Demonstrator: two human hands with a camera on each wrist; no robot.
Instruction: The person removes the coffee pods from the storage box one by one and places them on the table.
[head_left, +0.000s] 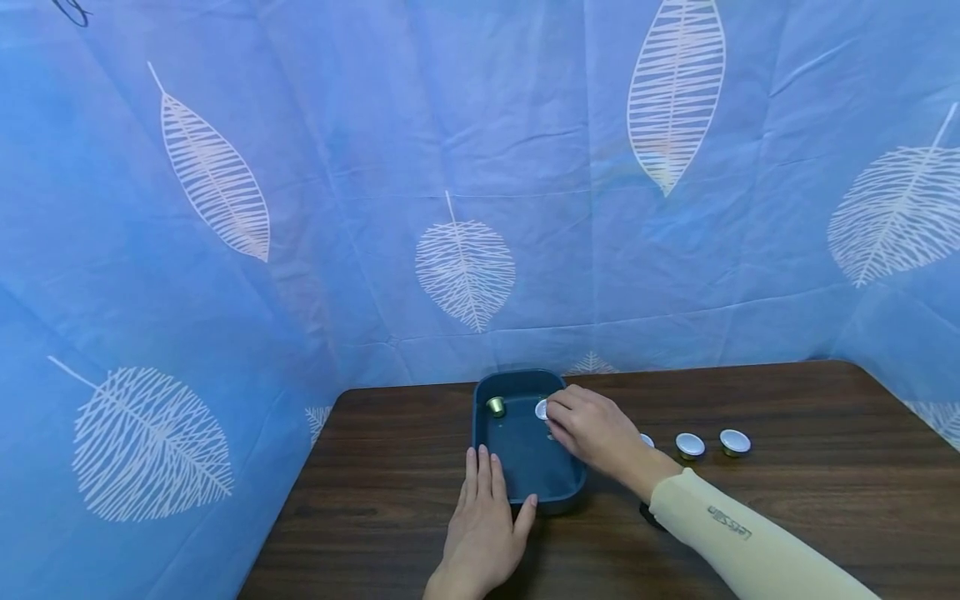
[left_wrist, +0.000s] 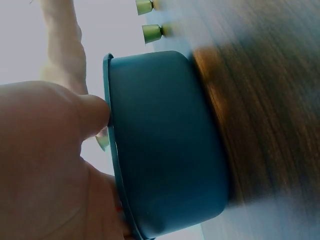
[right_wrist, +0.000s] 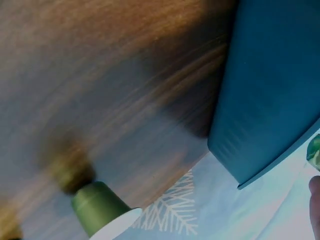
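A dark blue rectangular tray point(head_left: 525, 475) stands on the table, its side wall point(left_wrist: 165, 135) filling much of the left wrist view. My left hand point(head_left: 483, 533) rests at its near left corner, fingers extended and the thumb touching the rim. Over the tray's right side, my right hand point(head_left: 596, 429) pinches a green coffee capsule point(right_wrist: 314, 151) with a white lid point(head_left: 542, 409). Another gold-green capsule point(head_left: 496, 407) lies tipped inside the tray at the back left. The right fingertips are mostly hidden in the right wrist view.
To the tray's right, a row of white-lidded capsules stands on the brown wooden table point(head_left: 787, 500): one partly behind the right wrist point(head_left: 647, 440), a middle capsule point(head_left: 690, 446) and a far right capsule point(head_left: 735, 442). Blue leaf-patterned cloth point(head_left: 360, 167) hangs behind the table.
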